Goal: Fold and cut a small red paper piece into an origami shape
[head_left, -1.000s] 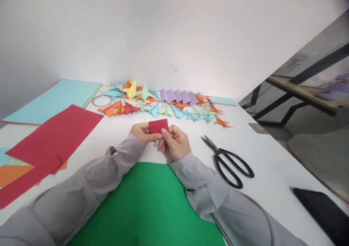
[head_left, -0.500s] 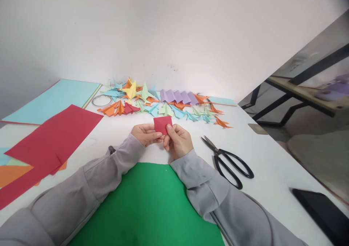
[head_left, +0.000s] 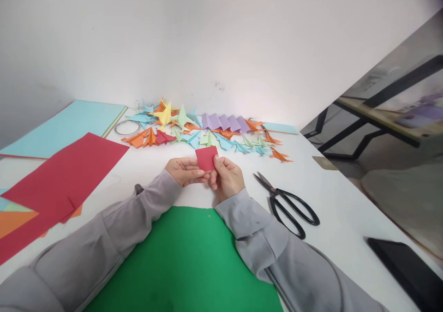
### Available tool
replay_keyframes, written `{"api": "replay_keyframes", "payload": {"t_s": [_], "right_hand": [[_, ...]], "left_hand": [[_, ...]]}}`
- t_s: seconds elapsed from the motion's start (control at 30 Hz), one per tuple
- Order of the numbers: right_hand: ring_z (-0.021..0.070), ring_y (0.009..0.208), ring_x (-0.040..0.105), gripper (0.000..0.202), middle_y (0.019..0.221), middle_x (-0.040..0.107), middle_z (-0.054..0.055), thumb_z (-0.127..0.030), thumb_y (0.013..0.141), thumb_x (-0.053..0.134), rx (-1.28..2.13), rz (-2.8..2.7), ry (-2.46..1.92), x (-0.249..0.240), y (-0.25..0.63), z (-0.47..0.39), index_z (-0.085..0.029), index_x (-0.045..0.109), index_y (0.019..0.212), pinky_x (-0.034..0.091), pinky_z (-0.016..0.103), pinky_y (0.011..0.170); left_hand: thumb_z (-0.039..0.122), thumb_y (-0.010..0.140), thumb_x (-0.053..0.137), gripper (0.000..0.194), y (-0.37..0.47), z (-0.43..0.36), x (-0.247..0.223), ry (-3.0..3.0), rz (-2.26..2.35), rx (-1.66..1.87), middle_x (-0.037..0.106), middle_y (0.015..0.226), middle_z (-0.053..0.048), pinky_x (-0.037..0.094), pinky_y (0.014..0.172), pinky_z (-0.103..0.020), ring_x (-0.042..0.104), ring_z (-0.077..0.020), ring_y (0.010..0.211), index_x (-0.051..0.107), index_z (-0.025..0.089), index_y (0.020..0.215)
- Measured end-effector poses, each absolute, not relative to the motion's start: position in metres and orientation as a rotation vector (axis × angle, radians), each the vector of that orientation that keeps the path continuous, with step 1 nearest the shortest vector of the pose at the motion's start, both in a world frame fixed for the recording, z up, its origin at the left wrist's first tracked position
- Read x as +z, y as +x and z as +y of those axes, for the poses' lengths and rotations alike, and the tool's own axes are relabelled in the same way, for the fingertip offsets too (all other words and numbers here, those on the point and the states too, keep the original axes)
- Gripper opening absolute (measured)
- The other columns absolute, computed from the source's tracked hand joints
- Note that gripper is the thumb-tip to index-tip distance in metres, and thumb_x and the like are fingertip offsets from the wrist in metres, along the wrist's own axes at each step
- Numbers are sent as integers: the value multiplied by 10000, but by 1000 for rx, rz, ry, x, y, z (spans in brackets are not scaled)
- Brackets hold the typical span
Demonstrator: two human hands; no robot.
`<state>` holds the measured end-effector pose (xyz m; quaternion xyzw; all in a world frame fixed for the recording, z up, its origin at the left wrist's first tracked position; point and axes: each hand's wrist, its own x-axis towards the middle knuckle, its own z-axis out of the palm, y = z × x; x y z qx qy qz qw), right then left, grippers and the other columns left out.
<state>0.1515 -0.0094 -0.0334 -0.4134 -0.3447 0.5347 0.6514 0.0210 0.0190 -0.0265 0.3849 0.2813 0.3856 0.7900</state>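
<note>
A small square of red paper [head_left: 206, 158] is held up between my two hands, its face towards me. My left hand [head_left: 185, 171] pinches its lower left side with thumb and fingers. On the right edge, the thumb of my right hand [head_left: 226, 176] presses against the paper, the other fingers curled behind it. Below the hands a green sheet [head_left: 187, 256] covers the near part of the white table. Black-handled scissors [head_left: 282, 199] lie to the right of my right hand, blades slightly apart.
Folded paper pieces in several colours [head_left: 207, 139] line the back by the wall, beside a roll of tape [head_left: 127, 127]. Large red paper [head_left: 69, 178] and light blue sheets [head_left: 65, 123] lie left. A black phone-like object [head_left: 408, 270] rests near the right edge.
The red square has tilted a little, and the crease lines on its face no longer show. The right thumb sits slightly more to the right. Both hands keep their hold.
</note>
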Motion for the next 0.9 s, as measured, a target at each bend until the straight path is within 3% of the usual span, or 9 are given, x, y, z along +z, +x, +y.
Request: {"api": "replay_keyframes", "payload": {"t_s": [0.13,0.2,0.3,0.43,0.63,0.9], "right_hand": [[45,214,331,415,305,495,-63,-514,693,638,1166,-772,-945,-34,152,-10,-184,435,546,222,148,252],[37,205,304,403,289,482,-66,-481,678,666,1179,-842,-972,-33,151,-12,-181,439,532,185,143,244],[29,201,292,381,281,481,-67,-425,623,725,1213,-943,-1017,-31,148,-16,-173,460,517,169,137,236],[30,211,318,343,290,492,-70,-393,618,732,1188,-913,-1014,-31,149,-16,-170,482,543,197,129,238],[61,277,439,275,367,558,-66,-366,620,725,1192,-891,-937,-36,151,-11,-181,527,669,318,145,290],[77,341,478,239,432,560,-51,-368,675,670,998,-1074,-1013,-31,146,-17,-162,626,787,365,194,346]], "left_hand": [[6,545,666,228,21,25,-23,701,535,854,715,725,-79,507,695,-325,666,-199,727,687,94,754],[100,605,644,118,20,27,-20,622,551,815,701,694,-81,510,655,-306,656,-187,687,679,88,717],[282,672,661,198,19,26,-18,672,617,818,664,601,-57,492,538,-264,615,-149,550,666,87,709],[223,514,795,258,21,22,-20,772,724,1007,669,590,-36,499,543,-266,616,-143,540,658,98,692],[218,380,843,351,23,24,-20,691,794,1202,663,554,-10,522,556,-261,621,-131,544,643,111,648],[284,421,828,342,22,25,-18,789,853,1146,654,542,-18,486,510,-245,594,-125,497,658,108,660]]}}
